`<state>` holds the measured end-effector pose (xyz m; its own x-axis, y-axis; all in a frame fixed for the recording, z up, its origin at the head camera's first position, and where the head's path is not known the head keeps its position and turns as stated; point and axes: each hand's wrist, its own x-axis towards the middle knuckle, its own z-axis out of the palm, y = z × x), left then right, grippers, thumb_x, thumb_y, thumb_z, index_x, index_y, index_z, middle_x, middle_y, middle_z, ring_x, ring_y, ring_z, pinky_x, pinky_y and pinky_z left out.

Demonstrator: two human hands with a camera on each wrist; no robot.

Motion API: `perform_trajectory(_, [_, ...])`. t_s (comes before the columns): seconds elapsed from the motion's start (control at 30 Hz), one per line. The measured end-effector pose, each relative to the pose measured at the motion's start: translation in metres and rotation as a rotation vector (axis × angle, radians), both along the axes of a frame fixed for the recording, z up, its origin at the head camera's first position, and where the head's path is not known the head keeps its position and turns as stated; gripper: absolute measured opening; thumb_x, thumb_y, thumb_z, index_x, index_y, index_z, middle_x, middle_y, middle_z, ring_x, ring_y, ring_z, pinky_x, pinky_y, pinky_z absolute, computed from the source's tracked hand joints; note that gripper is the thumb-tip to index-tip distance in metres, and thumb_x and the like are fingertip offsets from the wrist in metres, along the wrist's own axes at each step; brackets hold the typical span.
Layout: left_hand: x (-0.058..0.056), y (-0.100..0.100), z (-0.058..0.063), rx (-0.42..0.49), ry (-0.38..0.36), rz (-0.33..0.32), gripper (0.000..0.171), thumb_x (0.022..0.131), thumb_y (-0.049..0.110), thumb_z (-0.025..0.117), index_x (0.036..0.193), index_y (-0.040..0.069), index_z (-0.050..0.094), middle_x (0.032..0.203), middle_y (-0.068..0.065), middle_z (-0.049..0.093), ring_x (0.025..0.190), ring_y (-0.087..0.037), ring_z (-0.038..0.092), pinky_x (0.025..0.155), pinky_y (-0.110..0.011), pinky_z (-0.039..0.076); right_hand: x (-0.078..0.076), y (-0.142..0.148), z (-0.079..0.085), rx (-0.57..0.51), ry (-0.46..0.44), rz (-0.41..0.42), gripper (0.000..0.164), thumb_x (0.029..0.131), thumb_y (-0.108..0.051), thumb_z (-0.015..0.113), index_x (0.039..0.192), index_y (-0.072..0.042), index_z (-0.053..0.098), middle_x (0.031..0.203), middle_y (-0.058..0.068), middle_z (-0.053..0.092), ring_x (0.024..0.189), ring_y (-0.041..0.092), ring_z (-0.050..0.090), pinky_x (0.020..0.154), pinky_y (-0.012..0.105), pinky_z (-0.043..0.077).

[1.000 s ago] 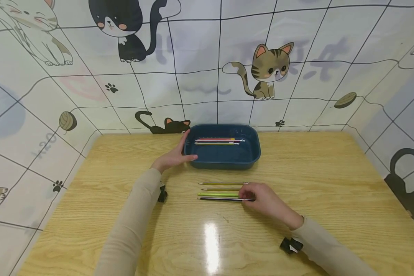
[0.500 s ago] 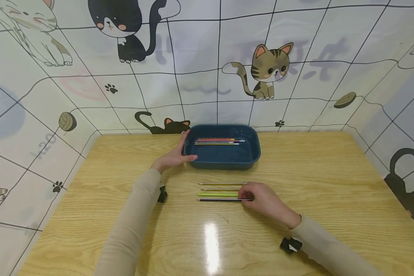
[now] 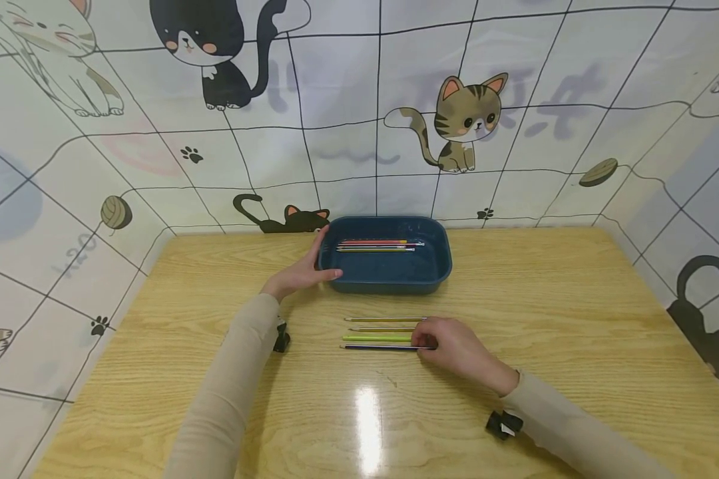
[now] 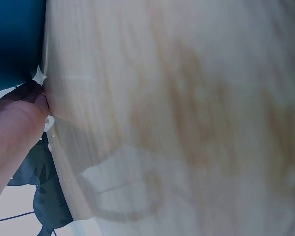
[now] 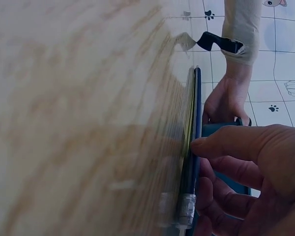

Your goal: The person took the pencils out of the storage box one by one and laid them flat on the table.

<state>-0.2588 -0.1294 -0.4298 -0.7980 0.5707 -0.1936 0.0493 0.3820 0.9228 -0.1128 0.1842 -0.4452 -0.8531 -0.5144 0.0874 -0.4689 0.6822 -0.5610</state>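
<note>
My right hand (image 3: 455,347) pinches a dark blue pencil (image 3: 374,347) near its right end, on the table. In the right wrist view the thumb (image 5: 231,140) presses on the dark blue pencil, whose eraser end (image 5: 187,209) sticks out below the fingers. Just beyond it lie a lime-green pencil (image 3: 377,338) and two yellowish pencils, one middle (image 3: 380,329) and one farthest (image 3: 383,319), their right ends partly hidden by the hand. My left hand (image 3: 299,273) holds the left end of a blue plastic bin (image 3: 389,287), thumb over the rim. Several pencils (image 3: 374,246) lie inside.
The wooden table (image 3: 545,299) reaches back to a cat-printed cloth wall (image 3: 347,100), and the bin stands close against it. Similar cloth hangs on both sides. A small black device (image 3: 504,424) sits at the right wrist.
My right hand has shifted slightly left, sliding the dark blue pencil a little left and apart from the lime-green one. The left hand and the bin have stayed in place.
</note>
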Motion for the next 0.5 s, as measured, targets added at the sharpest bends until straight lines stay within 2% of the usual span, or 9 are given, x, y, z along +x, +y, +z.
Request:
perform_trajectory(0.17, [-0.01,-0.003,-0.019,-0.01,0.018,0.009,0.1,0.094,0.024,0.064,0.152,0.037,-0.016,0.156,0.002,-0.025,0.142,-0.028,-0.018,0.109,-0.062,0.005,0.0,0.001,0.001,-0.022,-0.028,-0.002,0.016,0.076,0.0,0.074,0.081,-0.015,0.069,0.075,-0.011,0.058,0.068,0.004,0.054,0.063,0.025,0.046])
perform_trajectory(0.5, [-0.01,-0.004,-0.023,-0.021,0.035,0.036,0.101,0.091,0.032,0.068,0.15,0.047,-0.012,0.158,0.007,-0.02,0.144,-0.024,-0.012,0.11,-0.059,0.008,-0.001,0.0,0.003,-0.038,-0.073,-0.039,0.013,0.077,-0.005,0.076,0.084,-0.015,0.07,0.077,-0.01,0.059,0.069,0.007,0.054,0.064,0.027,0.046])
